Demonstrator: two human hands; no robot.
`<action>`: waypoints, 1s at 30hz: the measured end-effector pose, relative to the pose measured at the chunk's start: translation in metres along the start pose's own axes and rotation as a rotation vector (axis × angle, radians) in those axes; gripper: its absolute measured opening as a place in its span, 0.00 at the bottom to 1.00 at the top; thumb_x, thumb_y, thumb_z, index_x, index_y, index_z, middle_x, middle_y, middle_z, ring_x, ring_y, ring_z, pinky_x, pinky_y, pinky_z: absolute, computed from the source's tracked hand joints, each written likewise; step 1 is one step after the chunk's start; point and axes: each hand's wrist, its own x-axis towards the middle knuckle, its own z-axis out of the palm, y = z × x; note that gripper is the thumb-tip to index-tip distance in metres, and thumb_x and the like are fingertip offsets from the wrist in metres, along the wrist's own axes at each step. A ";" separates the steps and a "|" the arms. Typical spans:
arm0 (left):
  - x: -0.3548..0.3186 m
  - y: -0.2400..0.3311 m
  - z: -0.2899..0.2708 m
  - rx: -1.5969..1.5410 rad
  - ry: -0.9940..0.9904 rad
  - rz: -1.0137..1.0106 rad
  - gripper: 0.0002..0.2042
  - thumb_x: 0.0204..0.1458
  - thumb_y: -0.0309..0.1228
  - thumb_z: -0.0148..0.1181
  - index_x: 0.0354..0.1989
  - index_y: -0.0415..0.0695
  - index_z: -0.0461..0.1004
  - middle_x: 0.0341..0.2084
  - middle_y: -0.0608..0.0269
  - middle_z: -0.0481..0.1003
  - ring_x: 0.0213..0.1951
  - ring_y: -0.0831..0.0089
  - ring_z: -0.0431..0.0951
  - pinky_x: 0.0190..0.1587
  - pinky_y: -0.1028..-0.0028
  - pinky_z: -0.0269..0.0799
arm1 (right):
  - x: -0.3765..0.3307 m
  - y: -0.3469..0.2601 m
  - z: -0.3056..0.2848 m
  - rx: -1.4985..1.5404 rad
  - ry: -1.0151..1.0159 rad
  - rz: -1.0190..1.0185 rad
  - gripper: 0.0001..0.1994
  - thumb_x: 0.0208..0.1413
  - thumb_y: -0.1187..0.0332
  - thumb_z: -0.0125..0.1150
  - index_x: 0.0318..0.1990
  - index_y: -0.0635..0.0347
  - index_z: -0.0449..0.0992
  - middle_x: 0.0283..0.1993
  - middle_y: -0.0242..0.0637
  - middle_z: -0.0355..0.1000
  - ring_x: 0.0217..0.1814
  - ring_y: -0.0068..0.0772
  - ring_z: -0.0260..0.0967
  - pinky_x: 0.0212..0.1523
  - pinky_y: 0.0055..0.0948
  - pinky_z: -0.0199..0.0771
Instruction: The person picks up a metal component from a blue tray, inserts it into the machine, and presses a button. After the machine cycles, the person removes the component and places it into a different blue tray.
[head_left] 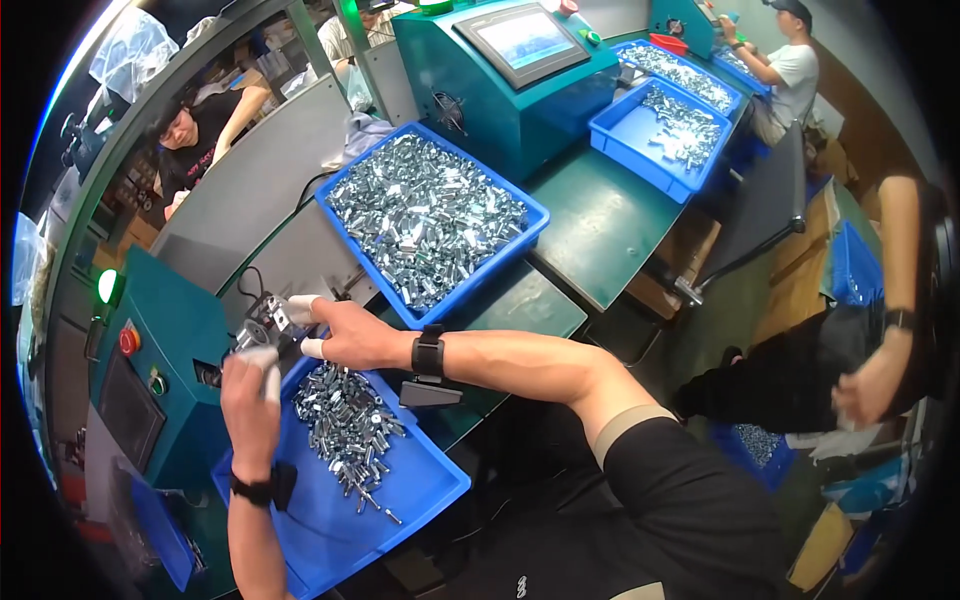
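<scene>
My left hand (252,405) is beside a small metal fixture (258,328) on the teal machine (180,350). Its fingers are bent together, slightly blurred, and whatever they hold is hidden. From the other side my right hand (345,335) reaches in, index finger and thumb closing around the fixture's front, where a small silver piece cannot be made out clearly. White covers sit on the fingertips of both hands. Below them, a blue tray (340,540) carries a heap of small silver metal cylinders (345,425); a few lie loose toward its near side.
A larger blue tray (543,218) heaped with similar parts stands beyond my right forearm. Behind it is another teal machine (500,85) with a screen. More blue trays (650,180) lie farther right. One person (205,135) sits far left, another (795,70) far right; a third person's arm (885,370) is nearer right.
</scene>
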 end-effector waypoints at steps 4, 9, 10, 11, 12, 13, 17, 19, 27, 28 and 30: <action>-0.064 0.005 -0.027 -0.149 -0.154 -0.149 0.10 0.54 0.19 0.70 0.45 0.39 0.83 0.44 0.52 0.83 0.49 0.49 0.82 0.55 0.59 0.78 | 0.010 0.001 0.011 0.046 -0.070 -0.015 0.35 0.65 0.65 0.68 0.75 0.72 0.63 0.71 0.53 0.74 0.73 0.43 0.74 0.72 0.39 0.73; -0.098 0.000 -0.036 -0.152 -0.271 -0.288 0.11 0.53 0.21 0.72 0.45 0.40 0.84 0.44 0.53 0.84 0.50 0.51 0.82 0.54 0.60 0.78 | 0.017 -0.013 0.013 -0.006 -0.176 0.136 0.34 0.66 0.68 0.67 0.77 0.67 0.63 0.72 0.49 0.75 0.72 0.34 0.74 0.70 0.34 0.74; -0.101 0.000 -0.036 -0.174 -0.316 -0.291 0.11 0.54 0.22 0.72 0.46 0.40 0.84 0.45 0.54 0.84 0.51 0.52 0.82 0.54 0.60 0.78 | 0.019 -0.006 0.015 0.059 -0.151 0.130 0.33 0.67 0.69 0.66 0.77 0.66 0.63 0.73 0.49 0.74 0.72 0.34 0.73 0.70 0.34 0.74; -0.106 -0.001 -0.038 -0.158 -0.310 -0.322 0.11 0.54 0.22 0.72 0.46 0.40 0.84 0.45 0.54 0.84 0.51 0.52 0.82 0.54 0.60 0.78 | 0.021 -0.004 0.020 0.128 -0.129 0.123 0.33 0.68 0.71 0.65 0.78 0.65 0.63 0.73 0.49 0.74 0.72 0.34 0.73 0.70 0.34 0.74; -0.109 -0.002 -0.039 -0.162 -0.323 -0.330 0.12 0.54 0.22 0.72 0.47 0.40 0.84 0.45 0.53 0.84 0.51 0.52 0.82 0.54 0.60 0.78 | 0.021 -0.002 0.023 0.139 -0.155 0.120 0.33 0.68 0.71 0.65 0.78 0.65 0.63 0.73 0.49 0.74 0.72 0.34 0.73 0.70 0.34 0.74; -0.112 -0.003 -0.038 -0.171 -0.338 -0.332 0.12 0.54 0.22 0.72 0.48 0.40 0.83 0.46 0.53 0.84 0.51 0.51 0.82 0.54 0.59 0.78 | 0.020 -0.002 0.025 0.117 -0.168 0.135 0.32 0.68 0.72 0.65 0.78 0.64 0.63 0.73 0.48 0.74 0.72 0.34 0.73 0.70 0.34 0.74; -0.110 -0.004 -0.027 -0.192 -0.348 -0.328 0.14 0.54 0.23 0.72 0.50 0.40 0.83 0.47 0.54 0.83 0.52 0.51 0.81 0.55 0.59 0.78 | 0.017 -0.006 0.026 0.075 -0.184 0.159 0.32 0.68 0.73 0.64 0.78 0.63 0.63 0.74 0.48 0.73 0.72 0.35 0.73 0.70 0.35 0.74; -0.106 -0.002 -0.022 -0.199 -0.349 -0.325 0.15 0.55 0.23 0.72 0.51 0.40 0.82 0.48 0.54 0.83 0.52 0.51 0.81 0.55 0.59 0.78 | 0.014 -0.007 0.024 0.078 -0.175 0.163 0.33 0.67 0.73 0.65 0.78 0.64 0.63 0.74 0.48 0.73 0.72 0.35 0.73 0.70 0.35 0.74; -0.107 0.005 -0.018 -0.188 -0.376 -0.334 0.14 0.57 0.25 0.70 0.52 0.40 0.82 0.50 0.55 0.82 0.53 0.51 0.81 0.56 0.58 0.78 | 0.013 -0.013 0.021 0.052 -0.183 0.164 0.33 0.66 0.73 0.65 0.78 0.64 0.63 0.74 0.50 0.72 0.72 0.37 0.73 0.70 0.35 0.74; -0.108 0.005 -0.017 -0.192 -0.368 -0.331 0.14 0.57 0.25 0.70 0.52 0.40 0.82 0.50 0.55 0.82 0.54 0.51 0.81 0.56 0.58 0.78 | 0.013 -0.012 0.021 0.054 -0.187 0.164 0.33 0.66 0.73 0.65 0.78 0.64 0.63 0.74 0.50 0.72 0.72 0.37 0.73 0.70 0.35 0.74; -0.111 0.007 -0.016 -0.200 -0.353 -0.330 0.14 0.58 0.25 0.70 0.52 0.40 0.82 0.50 0.55 0.81 0.54 0.51 0.80 0.56 0.58 0.78 | 0.012 -0.005 0.023 0.039 -0.181 0.097 0.33 0.66 0.73 0.66 0.78 0.64 0.63 0.73 0.49 0.73 0.72 0.38 0.74 0.70 0.35 0.74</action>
